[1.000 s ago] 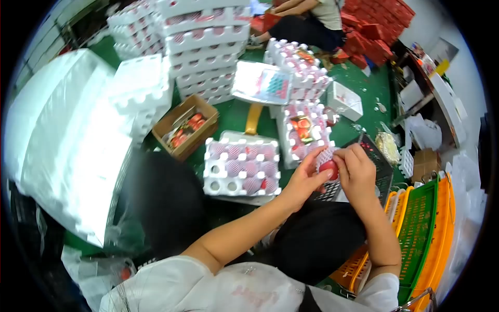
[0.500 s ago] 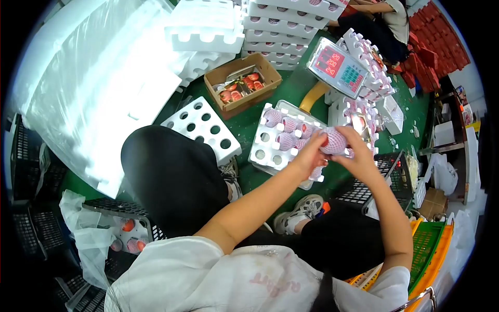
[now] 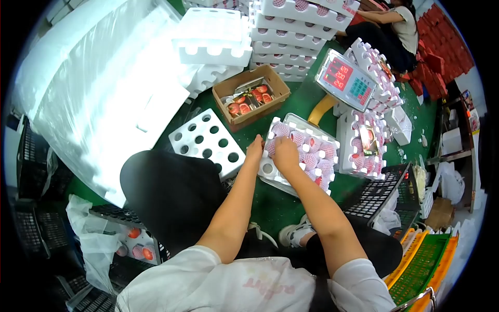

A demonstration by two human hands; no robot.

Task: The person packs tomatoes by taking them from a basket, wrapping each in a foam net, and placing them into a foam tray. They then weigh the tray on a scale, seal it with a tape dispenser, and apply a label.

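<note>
A white foam tray [image 3: 266, 180] holds several fruits [image 3: 327, 150] in pink foam nets and sits on the metal platform of a scale. My left hand [image 3: 254, 149] is at the tray's left edge, its fingers closed against the rim. Over the tray's left part, my right hand [image 3: 285, 154] points down with curled fingers, right at a netted fruit [image 3: 271, 147] between the two hands; its fingertips are partly hidden. One cup at the near left corner shows no fruit. Behind the tray stands the scale's display [image 3: 345, 80], with lit red digits on a yellow post.
A cardboard box [image 3: 249, 122] with fruit-printed cards stands behind the tray. An upturned foam tray [image 3: 210, 141] lies to the left. Filled trays [image 3: 291, 39] are stacked at the back, more [image 3: 361, 148] at right. Black crates [image 3: 382, 192] flank me. Another person [image 3: 397, 31] sits far right.
Both hands have moved left from the tray's right side to its left end. The netted fruit held between them is no longer there. More fruits show in the tray, and the view has shifted slightly.
</note>
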